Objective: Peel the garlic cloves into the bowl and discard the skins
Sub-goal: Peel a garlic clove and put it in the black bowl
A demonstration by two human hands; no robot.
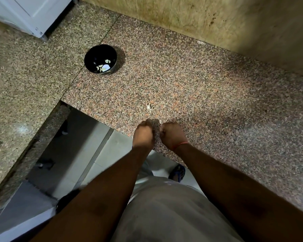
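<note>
Both hands work at the near edge of the granite counter [191, 81]. The left hand [143, 134] and right hand [172, 135] are curled into loose fists, knuckles up, close together but apart; whatever the fingers enclose is hidden beneath them, so whether either holds a clove or skin cannot be told. A pale scrap [160, 121] shows just beyond the right hand — probably skin. The hands sit at the counter's edge, plausibly to gather or sweep skins off the stone. A skin fragment [148, 107] lies on the counter just beyond the hands, not yet discarded. The black bowl [100, 58] stands well beyond the hands and to their left, holding pale peeled cloves [103, 67] — set apart, presumably, to keep skins out.
</note>
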